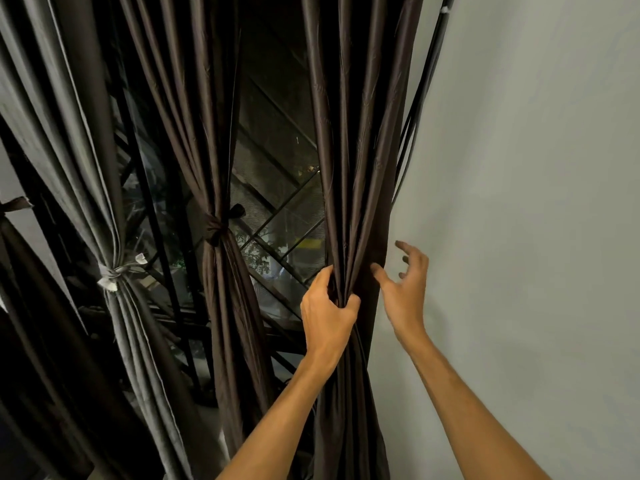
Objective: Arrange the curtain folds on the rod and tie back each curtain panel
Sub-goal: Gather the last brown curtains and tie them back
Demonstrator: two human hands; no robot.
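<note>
A dark brown curtain panel (353, 133) hangs at the right, next to the wall. My left hand (327, 311) grips its gathered folds at waist height, fingers and thumb curled round the bunch. My right hand (405, 285) is spread beside the panel's right edge, thumb touching the fabric and fingers loose in the air. A second brown panel (207, 133) in the middle is bound by a brown tie (221, 223). A grey panel (86, 150) on the left is bound by a pale tie (116, 271). The rod is out of view.
A plain pale wall (519, 202) fills the right side. Black cords (420, 98) run down along the wall's edge. Behind the panels is a dark window with a diamond-pattern metal grille (277, 209). Another dark panel (27, 306) hangs at the far left.
</note>
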